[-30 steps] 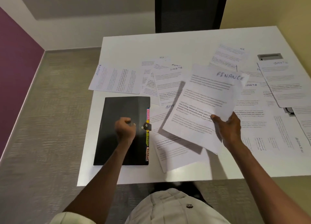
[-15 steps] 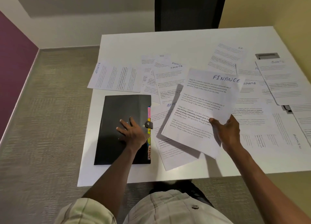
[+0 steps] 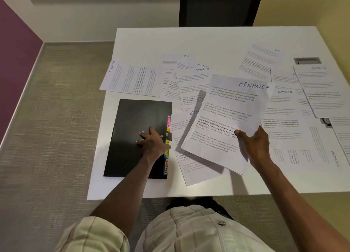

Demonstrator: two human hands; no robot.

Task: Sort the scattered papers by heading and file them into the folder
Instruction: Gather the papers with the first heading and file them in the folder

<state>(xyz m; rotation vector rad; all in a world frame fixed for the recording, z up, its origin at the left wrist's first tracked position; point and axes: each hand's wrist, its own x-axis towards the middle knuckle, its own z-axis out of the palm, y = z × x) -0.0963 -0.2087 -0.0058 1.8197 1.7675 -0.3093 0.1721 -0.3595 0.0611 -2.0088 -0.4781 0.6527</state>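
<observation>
A black folder (image 3: pixel 132 123) lies closed at the table's front left, with coloured index tabs (image 3: pixel 168 130) along its right edge and a snap strap. My left hand (image 3: pixel 154 143) rests flat on its cover beside the strap, fingers spread. My right hand (image 3: pixel 253 145) grips the lower edge of a sheet headed FINANCE (image 3: pixel 231 111) and holds it tilted above the table. Several printed sheets lie scattered beneath and around it, headed SPORTS (image 3: pixel 132 79), HR (image 3: pixel 265 60) and ADMIN (image 3: pixel 322 153).
The white table (image 3: pixel 208 39) has bare surface along its far side. A grey cable hatch (image 3: pixel 307 60) sits at the far right, partly covered by paper. A dark chair back (image 3: pixel 219 5) stands behind the table. Carpet lies to the left.
My left hand went from a curled fist above the folder to lying flat on its cover. The FINANCE sheet in my right hand dropped slightly and tilted.
</observation>
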